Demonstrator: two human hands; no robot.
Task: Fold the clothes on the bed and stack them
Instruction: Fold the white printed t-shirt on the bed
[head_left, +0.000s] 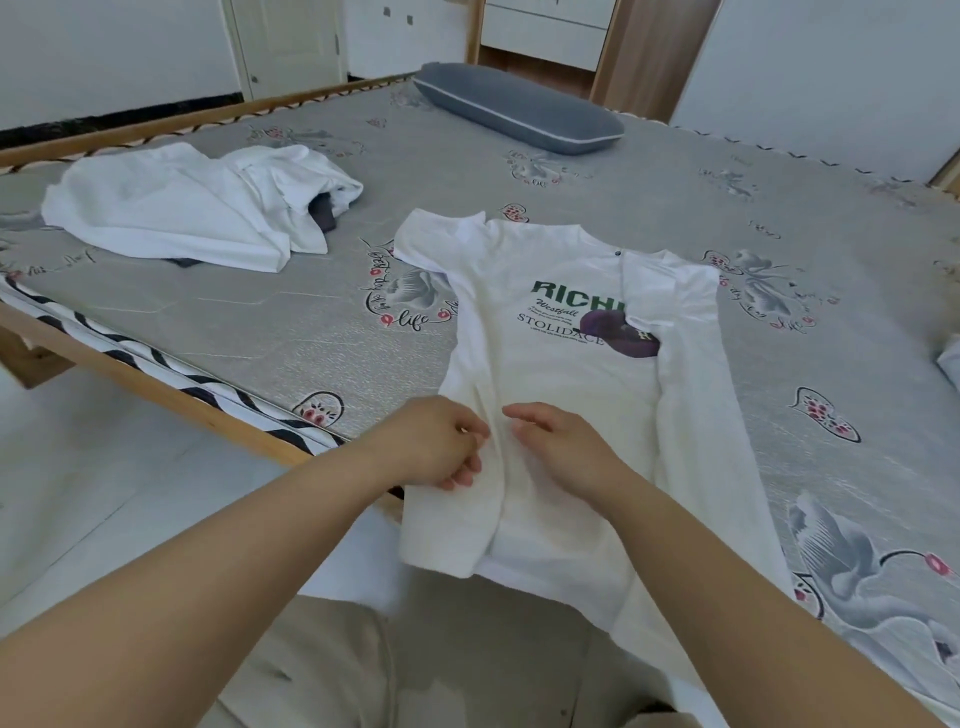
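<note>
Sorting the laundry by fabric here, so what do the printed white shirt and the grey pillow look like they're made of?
The printed white shirt looks like thin, matte cotton-type knit: it drapes limply with soft creases. The grey pillow seems covered in smooth woven or knit fabric with pale piping along its seam; its filling cannot be seen.

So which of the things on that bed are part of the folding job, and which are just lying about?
Part of the job:
- printed white shirt, under both hands
- left hand, pinching its fabric
- right hand, on the shirt
- heap of white clothes, unfolded

Just lying about:
- grey pillow
- patterned mattress
</note>
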